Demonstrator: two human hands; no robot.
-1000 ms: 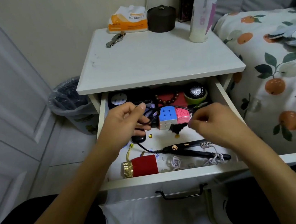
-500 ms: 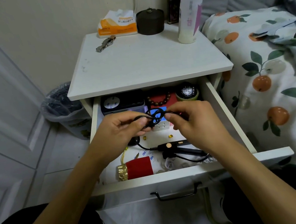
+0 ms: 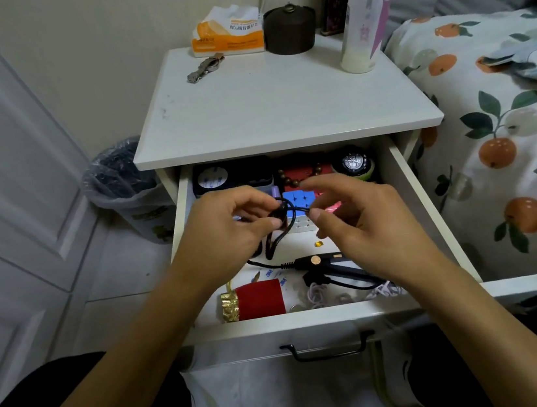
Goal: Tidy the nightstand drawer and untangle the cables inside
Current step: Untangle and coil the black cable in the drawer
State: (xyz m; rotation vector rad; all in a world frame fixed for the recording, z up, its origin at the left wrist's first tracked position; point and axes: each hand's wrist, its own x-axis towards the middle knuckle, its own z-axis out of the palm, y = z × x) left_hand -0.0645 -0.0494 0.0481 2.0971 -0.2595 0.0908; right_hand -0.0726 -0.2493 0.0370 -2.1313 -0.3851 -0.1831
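Head view: your left hand [image 3: 226, 229] pinches the knotted black cable [image 3: 278, 232] over the open drawer [image 3: 342, 311]; your right hand [image 3: 361, 221] pinches its other strand. Below lies a red pouch [image 3: 259, 298].

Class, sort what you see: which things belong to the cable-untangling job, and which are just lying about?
Job in hand:
black cable, held by left hand and right hand
open drawer
white cable

Lying about:
puzzle cube
red pouch
tissue pack
wristwatch
bottle
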